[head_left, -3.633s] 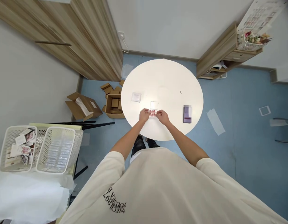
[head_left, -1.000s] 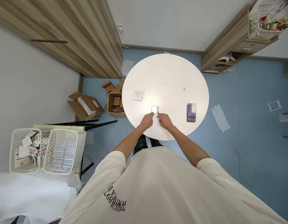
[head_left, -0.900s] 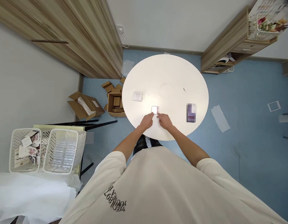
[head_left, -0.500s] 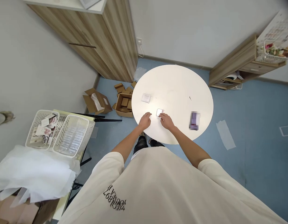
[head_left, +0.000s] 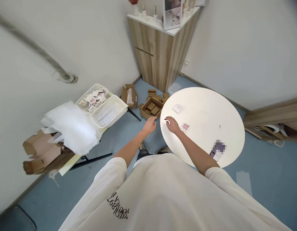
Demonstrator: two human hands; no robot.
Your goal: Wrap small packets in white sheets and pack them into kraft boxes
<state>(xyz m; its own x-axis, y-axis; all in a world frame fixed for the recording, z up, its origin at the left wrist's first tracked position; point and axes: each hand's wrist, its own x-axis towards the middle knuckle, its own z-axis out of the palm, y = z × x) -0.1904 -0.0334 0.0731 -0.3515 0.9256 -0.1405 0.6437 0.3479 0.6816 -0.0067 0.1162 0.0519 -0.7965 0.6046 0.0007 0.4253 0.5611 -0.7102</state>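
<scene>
My left hand (head_left: pixel 150 125) hovers off the left edge of the round white table (head_left: pixel 206 118), in front of a cardboard box. Its fingers are stretched forward and slightly bent, with nothing seen in them. Over the table's left edge is my right hand (head_left: pixel 172 125), thumb and fingers apart and empty. Just right of it lies a small square white-edged piece with a pink and red pattern (head_left: pixel 185 127), not touched by either hand. Farther back on the table rests a white translucent packet (head_left: pixel 177 108).
A blurred-out purple item (head_left: pixel 218 148) and a small dark bit lie on the table. Left stand a basket of printed pieces (head_left: pixel 92 98), a basket of clear packs (head_left: pixel 108 112) and white sheets (head_left: pixel 71 128). An open box of small brown boxes (head_left: pixel 152 107) sits on the floor.
My view has turned left, so the table now sits farther right. My right hand has come off the small square piece. Both hands have moved left relative to the table.
</scene>
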